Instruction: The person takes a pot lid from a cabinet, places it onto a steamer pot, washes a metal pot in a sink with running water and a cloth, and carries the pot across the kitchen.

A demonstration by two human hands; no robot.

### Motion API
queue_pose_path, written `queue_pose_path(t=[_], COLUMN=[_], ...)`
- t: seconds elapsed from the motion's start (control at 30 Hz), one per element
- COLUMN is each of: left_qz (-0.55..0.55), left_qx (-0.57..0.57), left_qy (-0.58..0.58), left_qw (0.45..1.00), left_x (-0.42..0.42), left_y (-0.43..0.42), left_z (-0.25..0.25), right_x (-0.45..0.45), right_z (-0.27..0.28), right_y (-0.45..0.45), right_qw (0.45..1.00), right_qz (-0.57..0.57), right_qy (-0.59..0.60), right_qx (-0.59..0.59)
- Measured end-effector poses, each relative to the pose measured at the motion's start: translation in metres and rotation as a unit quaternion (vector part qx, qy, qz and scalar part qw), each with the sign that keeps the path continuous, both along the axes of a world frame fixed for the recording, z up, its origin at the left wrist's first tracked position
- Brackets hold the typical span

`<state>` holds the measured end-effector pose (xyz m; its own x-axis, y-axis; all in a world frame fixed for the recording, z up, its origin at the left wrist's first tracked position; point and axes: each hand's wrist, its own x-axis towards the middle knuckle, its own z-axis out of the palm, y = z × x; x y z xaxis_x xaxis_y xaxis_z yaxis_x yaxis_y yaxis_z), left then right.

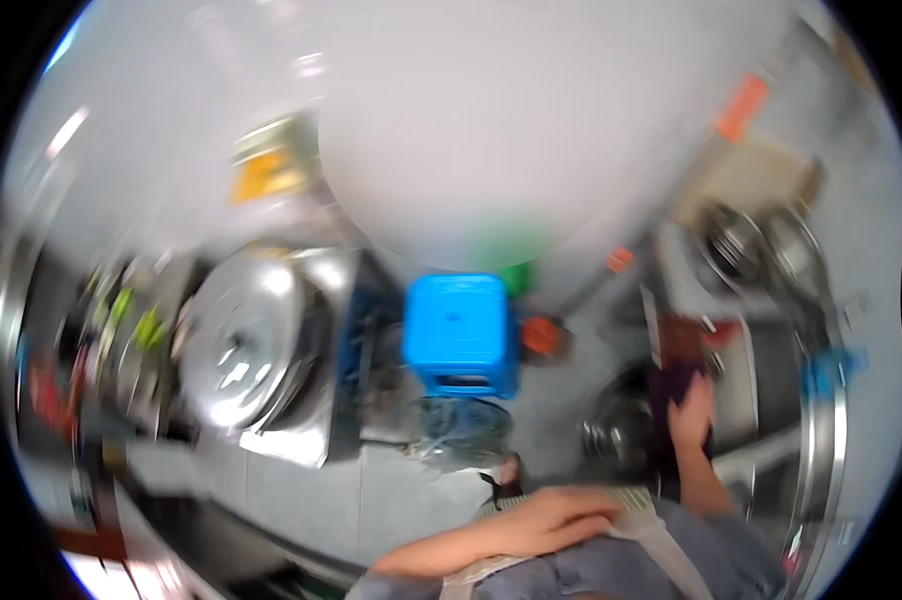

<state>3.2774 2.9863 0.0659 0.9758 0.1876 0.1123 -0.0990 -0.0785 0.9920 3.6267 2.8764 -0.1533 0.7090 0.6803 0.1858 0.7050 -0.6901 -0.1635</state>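
**Our right hand on a dark cloth, our left at the apron**

The dark cloth point(661, 405) is at our right, beside the metal bowl point(611, 435) and just below the brown-red item point(679, 340). Our right hand point(693, 412) lies over it, fingers a little apart; whether they grip it, we cannot tell. Our left hand point(556, 520) rests flat on our apron point(661, 545), fingers stretched out, holding nothing that we can see.

Beyond the cloth are a pale tray point(739, 385) and two pans point(733, 240), near a board point(756, 180). In front of us stands the blue stool point(458, 325), with an orange item point(541, 337) beside it and a clear bag point(461, 435) on our side. At our left is the lidded pot point(236, 345).

The cloth is under our hand; nothing visible shows how much is done or left. We can read no brand, label or writing; the yellow-orange packet point(263, 176) is too blurred.
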Motion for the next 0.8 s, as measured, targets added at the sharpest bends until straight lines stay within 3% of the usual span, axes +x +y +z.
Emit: queue_pose_path(t=[0.07,0.1,0.2,0.37,0.8], left_qz=[-0.043,-0.114,-0.114,-0.211,-0.228], left_qx=[-0.015,-0.028,-0.085,-0.129,-0.106], left_qy=[0.052,0.057,0.112,0.137,0.191], left_qw=[0.998,0.991,0.983,0.959,0.949], left_x=[0.012,0.02,0.043,0.084,0.132], left_y=[0.014,0.017,0.021,0.029,-0.027], left_z=[0.001,-0.002,-0.01,-0.026,-0.019], right_x=[0.009,0.009,0.019,0.028,0.042], right_z=[0.001,0.002,-0.003,-0.013,-0.036], right_y=[0.004,0.004,-0.001,-0.005,-0.022], right_qw=[1.0,0.999,0.995,0.992,0.995], right_qz=[-0.027,-0.047,-0.083,-0.096,-0.085], right_qy=[-0.001,-0.004,0.013,0.023,-0.012], right_qx=[-0.008,-0.003,-0.047,-0.085,-0.046])
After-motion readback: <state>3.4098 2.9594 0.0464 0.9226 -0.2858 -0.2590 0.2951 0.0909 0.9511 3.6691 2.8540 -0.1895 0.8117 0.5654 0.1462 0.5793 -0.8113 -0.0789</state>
